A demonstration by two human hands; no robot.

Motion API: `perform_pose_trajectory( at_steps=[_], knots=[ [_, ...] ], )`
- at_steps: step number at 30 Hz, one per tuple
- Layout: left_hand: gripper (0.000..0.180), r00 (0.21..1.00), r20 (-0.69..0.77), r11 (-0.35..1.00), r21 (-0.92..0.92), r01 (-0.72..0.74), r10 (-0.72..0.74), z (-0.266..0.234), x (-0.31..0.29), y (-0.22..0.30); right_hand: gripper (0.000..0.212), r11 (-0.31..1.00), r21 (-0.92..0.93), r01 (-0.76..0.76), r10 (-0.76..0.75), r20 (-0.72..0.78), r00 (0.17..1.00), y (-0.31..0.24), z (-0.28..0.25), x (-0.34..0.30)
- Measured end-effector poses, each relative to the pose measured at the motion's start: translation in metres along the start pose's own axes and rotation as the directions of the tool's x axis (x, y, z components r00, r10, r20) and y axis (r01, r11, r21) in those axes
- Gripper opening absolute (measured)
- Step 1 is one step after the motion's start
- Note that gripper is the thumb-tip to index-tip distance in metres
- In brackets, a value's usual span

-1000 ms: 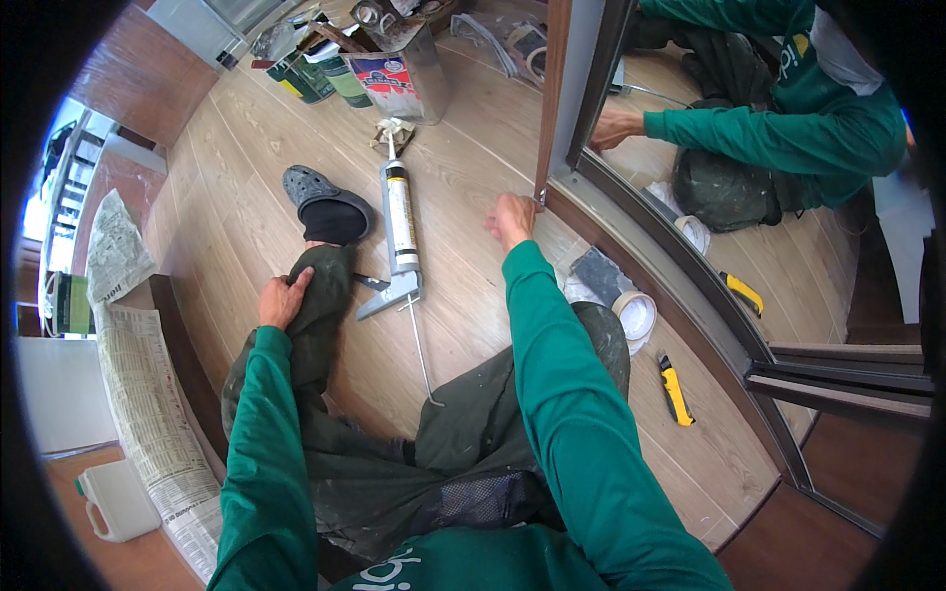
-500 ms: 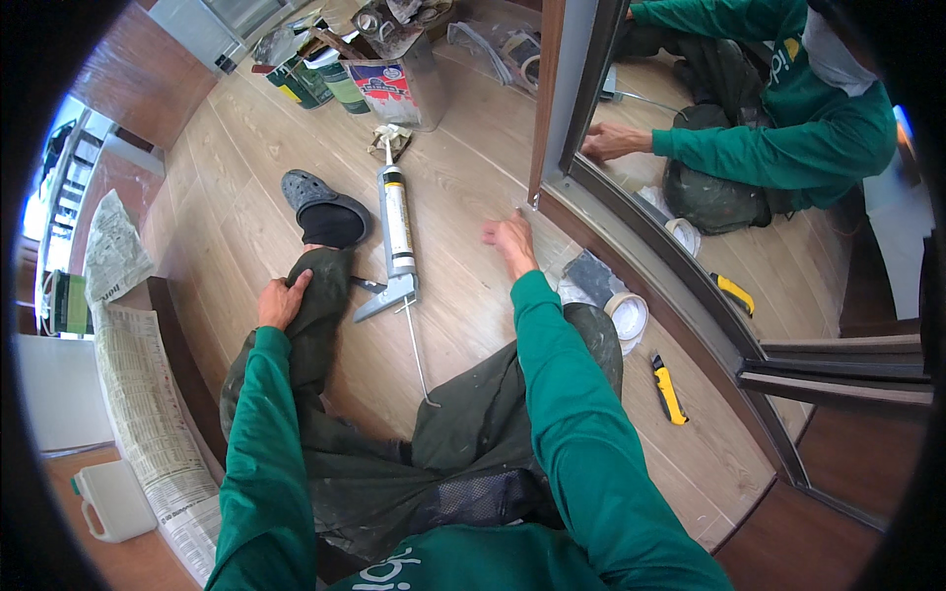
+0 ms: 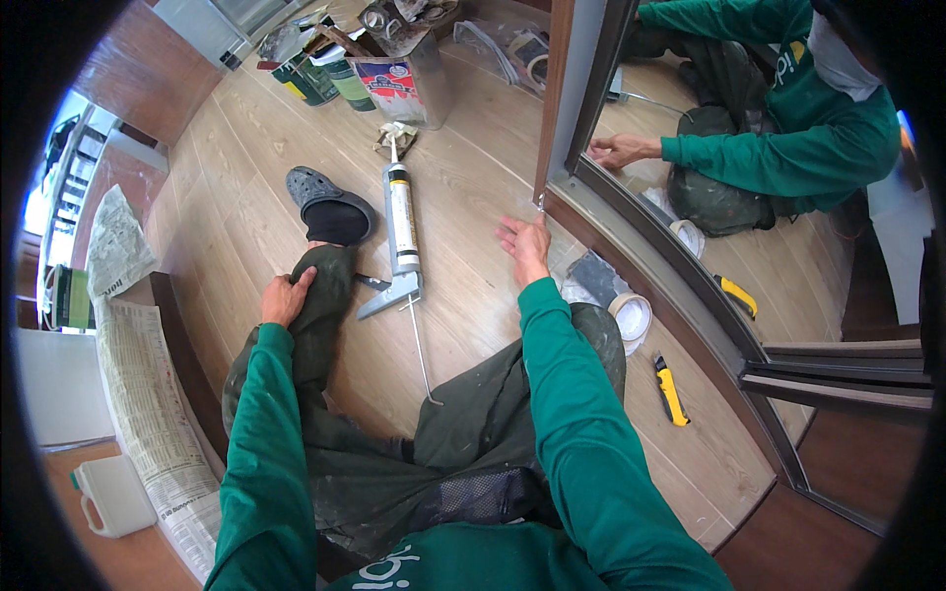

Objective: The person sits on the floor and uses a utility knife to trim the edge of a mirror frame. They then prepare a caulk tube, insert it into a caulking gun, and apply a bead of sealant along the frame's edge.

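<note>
My right hand (image 3: 523,246) reaches to the foot of the brown door frame (image 3: 554,108). Its index finger points at a small whitish spot in the corner, apparently touching it; the other fingers are spread and hold nothing. My left hand (image 3: 286,295) is curled over my dark green trouser leg (image 3: 330,295) just below the knee. Between my legs and the frame, a grey caulking gun (image 3: 402,212) with a cartridge in it lies on the wooden floor, nozzle pointing away from me. Its bent rod (image 3: 424,355) reaches back to my trousers.
Right of my knee lie a grey sheet (image 3: 595,280), a roll of tape (image 3: 632,315) and a yellow utility knife (image 3: 671,391). The mirrored door (image 3: 769,227) runs along the right. Cans and a metal tin (image 3: 424,84) stand far off; newspaper (image 3: 158,414) and a white jug (image 3: 116,497) are left.
My right index finger stays at the frame's corner while the hand has turned a little and its other fingers have spread. The view has shifted slightly. My left hand stays on the leg.
</note>
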State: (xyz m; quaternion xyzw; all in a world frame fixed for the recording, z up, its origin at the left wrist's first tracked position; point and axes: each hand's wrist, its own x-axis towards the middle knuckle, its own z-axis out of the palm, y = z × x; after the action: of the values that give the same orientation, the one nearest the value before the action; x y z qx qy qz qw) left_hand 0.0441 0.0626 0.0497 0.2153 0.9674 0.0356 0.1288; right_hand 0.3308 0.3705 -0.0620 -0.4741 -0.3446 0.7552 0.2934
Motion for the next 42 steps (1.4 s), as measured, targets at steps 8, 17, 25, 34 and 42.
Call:
perform_pose_trajectory(
  at_steps=[8, 17, 25, 34, 42],
  knots=[
    [0.086, 1.0, -0.019, 1.0, 0.017, -0.017, 0.018, 0.001, 0.0, 0.0, 0.046, 0.869, -0.494, 0.026, -0.042, -0.02, 0.999, 0.004, 0.007, 0.038],
    [0.086, 1.0, -0.008, 1.0, 0.019, -0.013, 0.013, -0.001, -0.001, 0.001, 0.052, 0.923, -0.378, -0.073, 0.054, -0.06, 0.997, -0.008, 0.03, 0.049],
    [0.086, 1.0, -0.008, 1.0, -0.007, -0.028, 0.028, 0.002, 0.0, 0.002, 0.052, 0.841, -0.526, 0.13, -0.094, 0.094, 0.991, 0.01, 0.001, 0.029],
    [0.085, 1.0, -0.012, 1.0, -0.007, -0.028, 0.028, 0.001, -0.003, 0.001, 0.047, 0.996, -0.082, -0.044, 0.049, 0.061, 0.997, 0.001, -0.009, 0.007],
    [0.085, 0.999, -0.021, 1.0, 0.019, -0.023, 0.024, -0.001, -0.004, 0.002, 0.052, 0.996, 0.049, -0.078, 0.071, 0.138, 0.988, -0.007, -0.003, 0.001]
  ],
)
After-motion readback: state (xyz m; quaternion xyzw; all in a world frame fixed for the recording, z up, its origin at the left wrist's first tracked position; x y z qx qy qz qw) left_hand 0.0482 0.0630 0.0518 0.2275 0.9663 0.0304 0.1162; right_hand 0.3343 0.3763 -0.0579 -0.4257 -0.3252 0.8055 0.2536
